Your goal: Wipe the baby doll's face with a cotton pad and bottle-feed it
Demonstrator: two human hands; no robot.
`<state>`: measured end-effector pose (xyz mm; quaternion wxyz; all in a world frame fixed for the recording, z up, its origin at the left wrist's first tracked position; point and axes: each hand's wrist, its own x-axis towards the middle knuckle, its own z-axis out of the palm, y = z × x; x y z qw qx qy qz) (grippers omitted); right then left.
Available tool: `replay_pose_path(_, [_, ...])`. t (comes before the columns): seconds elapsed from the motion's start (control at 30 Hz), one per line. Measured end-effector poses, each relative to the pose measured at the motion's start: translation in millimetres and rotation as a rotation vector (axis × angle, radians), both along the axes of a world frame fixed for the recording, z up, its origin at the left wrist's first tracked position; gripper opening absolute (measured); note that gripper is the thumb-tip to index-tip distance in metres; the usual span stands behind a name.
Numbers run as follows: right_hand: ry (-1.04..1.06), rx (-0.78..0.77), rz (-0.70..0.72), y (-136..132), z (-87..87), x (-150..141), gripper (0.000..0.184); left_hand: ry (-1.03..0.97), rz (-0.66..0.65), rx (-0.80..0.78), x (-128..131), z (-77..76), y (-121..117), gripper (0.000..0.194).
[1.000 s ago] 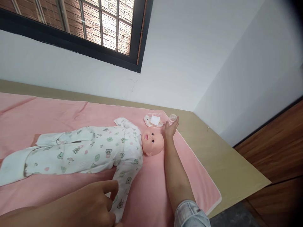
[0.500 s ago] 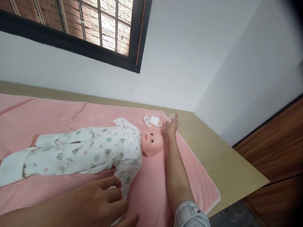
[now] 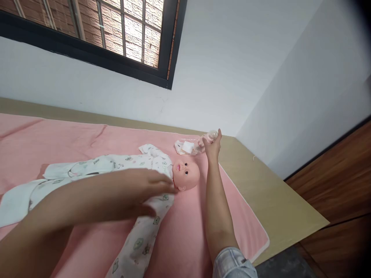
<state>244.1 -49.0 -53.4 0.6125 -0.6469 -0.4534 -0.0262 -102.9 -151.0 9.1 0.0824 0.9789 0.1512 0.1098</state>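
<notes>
A baby doll [image 3: 187, 174] in a white printed sleepsuit [image 3: 87, 173] lies on its back on a pink blanket [image 3: 185, 227], head to the right. My left hand [image 3: 145, 191] reaches flat over the doll's chest, fingers stretched toward its neck. My right hand [image 3: 213, 144] is raised beyond the doll's head, fingers closed round a small clear bottle [image 3: 209, 136]. A folded white cloth [image 3: 187, 147] lies just left of that hand.
The blanket covers a beige table [image 3: 278, 204] set into a white-walled corner. A dark-framed window [image 3: 121, 34] with bars is above. The table's right edge drops to a wooden floor [image 3: 342, 185].
My left hand moved from the doll's near sleeve up over its chest. My right hand closed on the clear bottle and lifted it off the blanket's corner.
</notes>
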Motion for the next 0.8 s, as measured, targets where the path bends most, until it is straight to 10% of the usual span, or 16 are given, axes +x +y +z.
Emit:
replay_pose_path(0.23, [-0.015,0.114,0.341,-28.9,45.9,-71.4,0.087,-0.401,0.367,-0.019,15.0,-2.8,68.2,0.048])
replay_pose_path(0.5, [-0.022,0.178,0.693,-59.6,43.7,-154.8,0.081,-0.556,0.468,0.018,24.1,-5.3,68.3,0.074])
replay_pose_path(0.8, [0.134,0.166,0.821,-65.9,38.6,-173.5,0.087,-0.666,0.502,0.047,29.2,-3.9,67.7,0.062])
